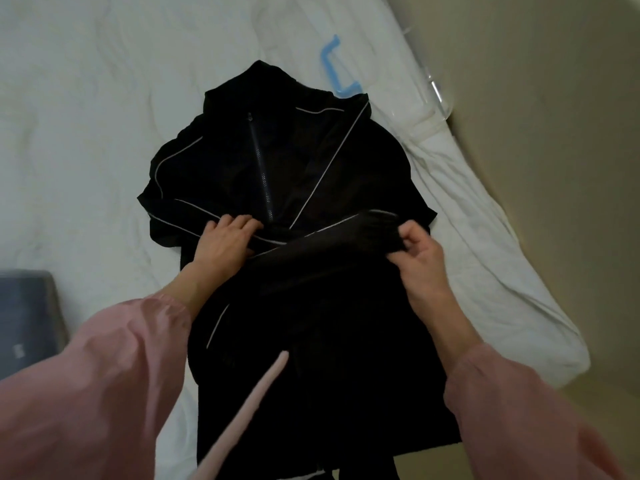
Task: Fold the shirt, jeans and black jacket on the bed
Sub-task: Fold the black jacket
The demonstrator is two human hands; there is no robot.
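One risk: our left hand (225,239) presses the black jacket (277,161) flat, our right hand (420,252) pinches its cuff (377,232); slack there could let the fold slip.

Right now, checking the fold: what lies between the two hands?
In the head view, a sleeve of the jacket spans the stretch, from the left hand, flat on the jacket, to the right hand, pinching its cuff.

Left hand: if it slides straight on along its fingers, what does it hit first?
Probably the lower end of the zipper on the black jacket, just past the left hand's fingertips. Beyond it lies the ribbed cuff that the right hand pinches. Depth is unclear.
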